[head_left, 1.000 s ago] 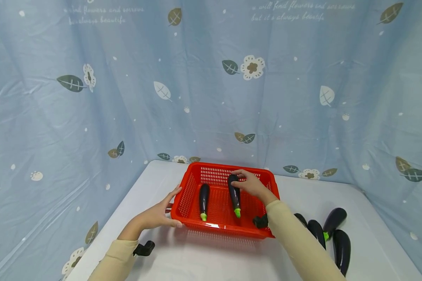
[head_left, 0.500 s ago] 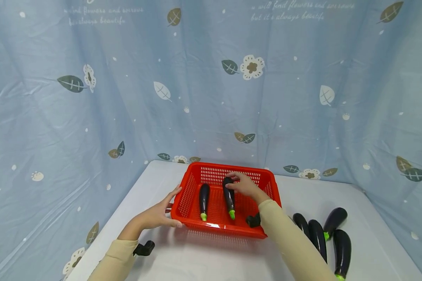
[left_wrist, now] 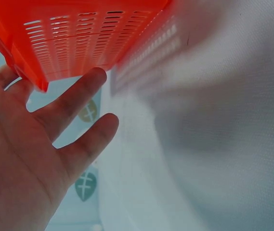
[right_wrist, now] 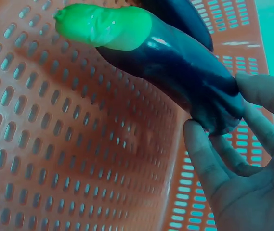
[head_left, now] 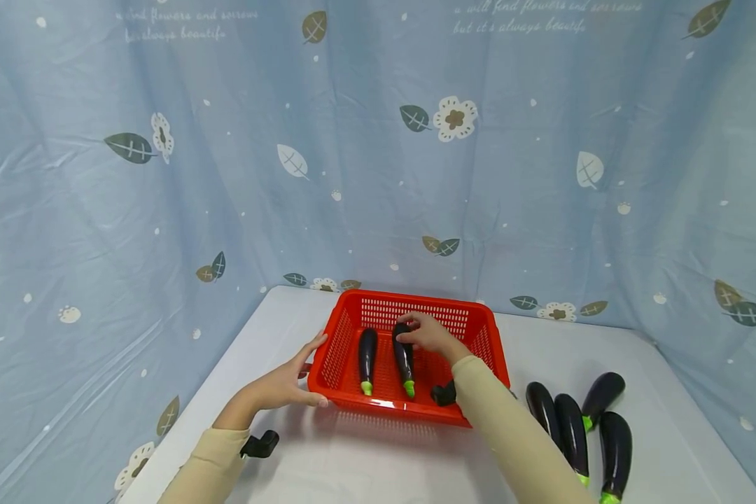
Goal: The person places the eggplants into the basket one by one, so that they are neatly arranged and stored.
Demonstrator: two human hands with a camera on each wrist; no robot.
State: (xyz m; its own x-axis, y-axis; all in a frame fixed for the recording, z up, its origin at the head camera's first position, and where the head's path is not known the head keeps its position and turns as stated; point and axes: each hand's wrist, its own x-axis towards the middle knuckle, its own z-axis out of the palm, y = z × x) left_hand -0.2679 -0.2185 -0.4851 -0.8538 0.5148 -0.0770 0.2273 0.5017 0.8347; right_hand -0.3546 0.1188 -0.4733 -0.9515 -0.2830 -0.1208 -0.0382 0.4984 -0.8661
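Observation:
Inside the red basket (head_left: 384,404), my right hand (head_left: 430,334) pinches the dark rounded end of an eggplant (head_left: 404,358); its green stem end points toward me. In the right wrist view, thumb and fingers of the hand (right_wrist: 245,159) grip that end of the eggplant (right_wrist: 185,67) over the slotted basket floor. A second eggplant (head_left: 367,357) lies to its left in the basket. At the basket's left end my left hand (head_left: 280,385) rests with spread fingers. The left wrist view shows that hand (left_wrist: 35,139) against the red basket wall (left_wrist: 79,43), two fingers extended below it.
Several eggplants (head_left: 572,430) lie on the white table (head_left: 384,476) to the right of the basket, one (head_left: 616,451) nearest the right side. A blue patterned curtain (head_left: 365,140) hangs behind and on both sides. Black devices (head_left: 260,444) are worn at the wrists.
My right hand has moved left within the basket with its eggplant, bringing it nearer the other one. More of the eggplants on the table show beside the sleeve. My left hand has stayed in place.

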